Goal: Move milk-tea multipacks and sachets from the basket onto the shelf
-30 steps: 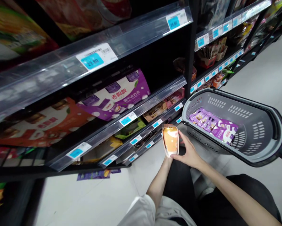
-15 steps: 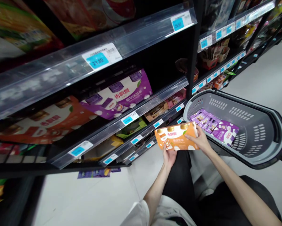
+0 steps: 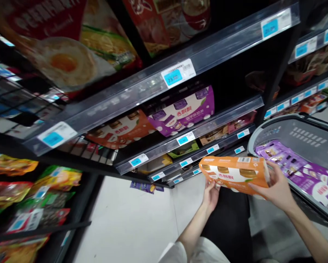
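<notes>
Both of my hands hold an orange and white multipack of milk tea cups (image 3: 233,176) in front of my knee, tilted so its top shows. My left hand (image 3: 211,196) closes on its lower left part from below. My right hand (image 3: 279,186) grips the right end, thumb across the front and fingers behind. On the shelf at the upper left stand a purple milk tea pack (image 3: 184,111) and another orange milk tea pack (image 3: 121,128). To my right, a grey shopping basket (image 3: 308,131) contains purple packets (image 3: 281,155) and a purple pack (image 3: 317,182).
Shelf edges with price tags (image 3: 178,73) run diagonally across the view. Large food bags (image 3: 62,62) fill the upper shelf. Colourful snack bags (image 3: 40,197) hang on a rack at lower left. Purple packets (image 3: 143,187) stick out low by the white floor (image 3: 125,219).
My view has swung left and the scene has shifted right, bringing the snack rack in. The orange pack has tipped, so its top now shows; both hands still hold it.
</notes>
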{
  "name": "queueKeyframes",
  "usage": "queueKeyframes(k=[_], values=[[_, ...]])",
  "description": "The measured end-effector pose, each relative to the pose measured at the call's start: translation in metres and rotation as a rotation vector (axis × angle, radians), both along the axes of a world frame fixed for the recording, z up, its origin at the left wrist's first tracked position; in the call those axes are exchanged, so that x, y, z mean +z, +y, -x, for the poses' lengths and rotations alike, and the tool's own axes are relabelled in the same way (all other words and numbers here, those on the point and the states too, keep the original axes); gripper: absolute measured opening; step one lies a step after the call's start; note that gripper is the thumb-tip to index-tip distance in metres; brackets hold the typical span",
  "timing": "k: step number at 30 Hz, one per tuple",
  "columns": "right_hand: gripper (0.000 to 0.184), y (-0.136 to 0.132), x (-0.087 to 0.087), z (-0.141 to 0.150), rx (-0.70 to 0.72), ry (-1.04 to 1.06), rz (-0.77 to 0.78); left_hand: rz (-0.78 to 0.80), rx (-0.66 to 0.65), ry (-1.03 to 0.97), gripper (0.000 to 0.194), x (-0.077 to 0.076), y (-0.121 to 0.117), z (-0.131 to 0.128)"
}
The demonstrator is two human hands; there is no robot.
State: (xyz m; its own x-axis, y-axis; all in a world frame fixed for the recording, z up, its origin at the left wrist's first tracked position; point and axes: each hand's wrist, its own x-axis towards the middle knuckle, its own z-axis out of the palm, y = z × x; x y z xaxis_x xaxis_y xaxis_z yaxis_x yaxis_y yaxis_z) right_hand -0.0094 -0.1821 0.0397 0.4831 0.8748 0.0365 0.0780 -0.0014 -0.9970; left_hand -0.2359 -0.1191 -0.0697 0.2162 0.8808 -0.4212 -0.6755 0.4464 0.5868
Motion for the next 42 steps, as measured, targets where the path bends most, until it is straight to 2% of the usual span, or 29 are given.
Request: queueKeyframes(k=[2,4,5,6,7,9,10,11,13,14,16,18,21,25,28,30,32,34,38,42], values=[[0.093,-0.005,0.000,-0.004,-0.010,-0.094,-0.009,-0.136,0.060,0.318,0.067,0.004,0.007,0.019],[0.089,-0.008,-0.003,-0.008,-0.023,-0.200,-0.016,-0.320,0.161,0.683,0.070,0.016,0.009,0.043],[0.087,-0.010,-0.004,-0.009,-0.028,-0.257,-0.021,-0.434,0.215,0.834,0.067,0.025,0.009,0.056],[0.084,-0.012,-0.005,-0.008,-0.026,-0.312,-0.021,-0.528,0.255,0.905,0.062,0.037,0.008,0.068],[0.081,-0.013,-0.005,-0.005,-0.014,-0.361,-0.022,-0.784,0.255,1.070,0.051,0.051,0.007,0.079],[0.077,-0.017,-0.002,0.006,0.048,-0.435,-0.021,-1.295,0.179,1.288,0.048,0.082,0.008,0.094],[0.075,-0.018,0.001,0.013,0.113,-0.465,-0.045,-1.437,0.081,1.352,0.055,0.098,0.011,0.098],[0.073,-0.018,0.004,0.021,0.191,-0.500,-0.066,-1.513,-0.057,1.394,0.066,0.111,0.015,0.100],[0.073,-0.018,0.010,0.033,0.314,-0.563,-0.074,-1.534,-0.334,1.409,0.086,0.126,0.027,0.099],[0.075,-0.017,0.013,0.036,0.371,-0.570,-0.054,-1.523,-0.451,1.396,0.089,0.129,0.032,0.097],[0.079,-0.016,0.017,0.040,0.464,-0.547,-0.033,-1.516,-0.622,1.356,0.091,0.124,0.040,0.092],[0.082,-0.017,0.021,0.038,0.480,-0.529,-0.034,-1.524,-0.726,1.323,0.092,0.113,0.041,0.090],[0.085,-0.022,0.025,0.035,0.455,-0.502,-0.046,-1.536,-0.752,1.327,0.095,0.097,0.036,0.088],[0.085,-0.023,0.022,0.035,0.459,-0.487,-0.061,-1.516,-0.661,1.327,0.092,0.082,0.029,0.084],[0.087,-0.019,0.015,0.037,0.497,-0.481,-0.124,-1.513,-0.598,1.342,0.081,0.076,0.025,0.081],[0.088,-0.016,0.013,0.038,0.547,-0.495,-0.161,-1.549,-0.534,1.367,0.074,0.079,0.023,0.084],[0.085,-0.014,0.013,0.038,0.611,-0.544,-0.182,-1.586,-0.469,1.428,0.067,0.089,0.018,0.091],[0.082,-0.011,0.013,0.036,0.649,-0.615,-0.185,-1.611,-0.399,1.544,0.066,0.107,0.012,0.100],[0.092,-0.008,0.004,0.027,0.583,-0.755,-0.137,-1.672,-0.228,1.781,0.078,0.156,0.001,0.125],[0.088,-0.006,-0.014,0.019,0.496,-0.890,-0.069,-1.653,-0.040,1.857,0.081,0.208,0.002,0.148]])
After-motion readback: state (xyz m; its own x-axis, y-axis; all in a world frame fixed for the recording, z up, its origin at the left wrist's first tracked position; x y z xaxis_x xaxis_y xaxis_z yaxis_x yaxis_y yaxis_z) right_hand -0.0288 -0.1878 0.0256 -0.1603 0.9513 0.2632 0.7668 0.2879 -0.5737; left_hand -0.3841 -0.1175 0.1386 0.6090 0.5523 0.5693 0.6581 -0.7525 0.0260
